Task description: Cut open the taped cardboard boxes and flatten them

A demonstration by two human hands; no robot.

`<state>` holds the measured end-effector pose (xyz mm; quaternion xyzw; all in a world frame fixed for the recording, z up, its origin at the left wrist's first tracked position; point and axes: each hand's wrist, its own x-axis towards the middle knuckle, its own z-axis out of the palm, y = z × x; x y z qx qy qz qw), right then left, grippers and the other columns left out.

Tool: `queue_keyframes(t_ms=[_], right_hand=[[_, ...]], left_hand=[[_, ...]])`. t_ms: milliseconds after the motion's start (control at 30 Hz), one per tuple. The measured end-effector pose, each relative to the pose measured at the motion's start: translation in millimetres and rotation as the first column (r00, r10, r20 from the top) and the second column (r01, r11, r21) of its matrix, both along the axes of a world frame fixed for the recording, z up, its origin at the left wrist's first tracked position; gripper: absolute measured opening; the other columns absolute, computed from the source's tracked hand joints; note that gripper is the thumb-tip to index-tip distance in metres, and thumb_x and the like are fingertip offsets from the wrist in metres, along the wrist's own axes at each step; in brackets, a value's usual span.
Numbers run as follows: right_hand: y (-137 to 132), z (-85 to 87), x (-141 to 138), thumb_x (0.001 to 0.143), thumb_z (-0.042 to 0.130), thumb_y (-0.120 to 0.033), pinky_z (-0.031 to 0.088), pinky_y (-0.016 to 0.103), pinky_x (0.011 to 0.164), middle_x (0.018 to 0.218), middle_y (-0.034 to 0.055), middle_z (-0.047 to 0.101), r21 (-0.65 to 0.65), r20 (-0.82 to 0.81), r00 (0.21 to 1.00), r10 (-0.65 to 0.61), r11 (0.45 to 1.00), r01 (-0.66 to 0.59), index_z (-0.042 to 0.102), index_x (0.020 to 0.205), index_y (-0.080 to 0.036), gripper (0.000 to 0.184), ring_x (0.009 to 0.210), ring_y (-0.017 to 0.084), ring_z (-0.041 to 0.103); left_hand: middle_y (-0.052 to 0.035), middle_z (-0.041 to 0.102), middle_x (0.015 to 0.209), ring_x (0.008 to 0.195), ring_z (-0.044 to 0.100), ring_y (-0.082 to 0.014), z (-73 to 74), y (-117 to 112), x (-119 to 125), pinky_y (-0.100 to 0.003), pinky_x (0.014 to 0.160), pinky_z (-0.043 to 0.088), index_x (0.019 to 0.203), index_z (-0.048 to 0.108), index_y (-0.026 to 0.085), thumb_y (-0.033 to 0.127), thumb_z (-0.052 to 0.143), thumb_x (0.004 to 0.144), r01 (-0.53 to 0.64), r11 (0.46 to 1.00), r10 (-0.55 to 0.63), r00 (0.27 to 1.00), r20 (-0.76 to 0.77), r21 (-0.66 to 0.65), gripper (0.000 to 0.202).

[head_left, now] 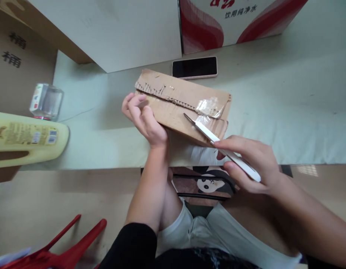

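A small brown cardboard box (173,117) is tilted over the pale green tabletop, with a torn corrugated flap edge along its top and clear tape (210,107) at its right end. My left hand (146,119) grips the box's left end, fingers curled round the corner. In my right hand (248,160) is a white utility knife (231,155), held between thumb and fingers with its dark blade out. The blade tip lies over the box's face, just below the torn edge; whether it touches the cardboard I cannot tell.
Behind the box lies a phone (194,68), screen up. A white carton (128,33) and a red-and-white carton (206,30) stand at the back. On the left are a clear bottle (46,101) and a yellow jug (58,140). A red chair (66,254) is at lower left.
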<state>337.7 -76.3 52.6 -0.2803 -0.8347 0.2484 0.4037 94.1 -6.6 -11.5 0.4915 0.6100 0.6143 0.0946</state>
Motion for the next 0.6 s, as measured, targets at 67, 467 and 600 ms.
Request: queue_keyframes(t_ms=[67, 467, 600], right_hand=[[-1.0, 0.5, -0.1, 0.09, 0.056, -0.011, 0.054, 0.024, 0.055, 0.082, 0.0013, 0.071, -0.047, -0.015, 1.0, -0.001, 0.999, 0.001, 0.058, 0.129, -0.023, 0.041, 0.062, 0.013, 0.067], [-9.1, -2.9, -1.7, 0.096, 0.066, -0.028, 0.042, 0.024, 0.044, 0.065, -0.0015, 0.056, 0.133, -0.106, 0.972, -0.211, 0.965, 0.225, 0.069, 0.102, -0.023, 0.009, 0.051, 0.01, 0.054], [-7.4, -2.5, -1.0, 0.094, 0.065, -0.021, 0.043, 0.023, 0.045, 0.064, -0.0021, 0.059, 0.172, -0.071, 0.974, -0.214, 0.959, 0.223, 0.067, 0.102, -0.022, 0.008, 0.05, 0.01, 0.055]], left_hand=[[-0.0104, 0.046, 0.13, 0.144, 0.042, -0.0256, 1.9, 0.4, -0.7, -0.047, 0.127, 0.03, 0.104, 0.056, 0.021, 0.027, 0.04, 0.096, -0.016, 0.995, 0.019, 0.999, -0.035, 0.095, 0.019], [-0.0085, 0.046, 0.128, 0.138, 0.046, -0.0246, -4.2, 2.5, -4.9, -0.047, 0.126, 0.032, 0.1, 0.058, 0.021, 0.028, 0.04, 0.096, 0.0, 0.994, 0.01, 0.996, -0.085, 0.109, 0.019], [-0.0087, 0.046, 0.127, 0.135, 0.047, -0.0245, -5.7, 5.0, -5.1, -0.047, 0.125, 0.033, 0.099, 0.058, 0.021, 0.027, 0.04, 0.095, 0.002, 0.989, 0.012, 0.995, -0.096, 0.147, 0.019]])
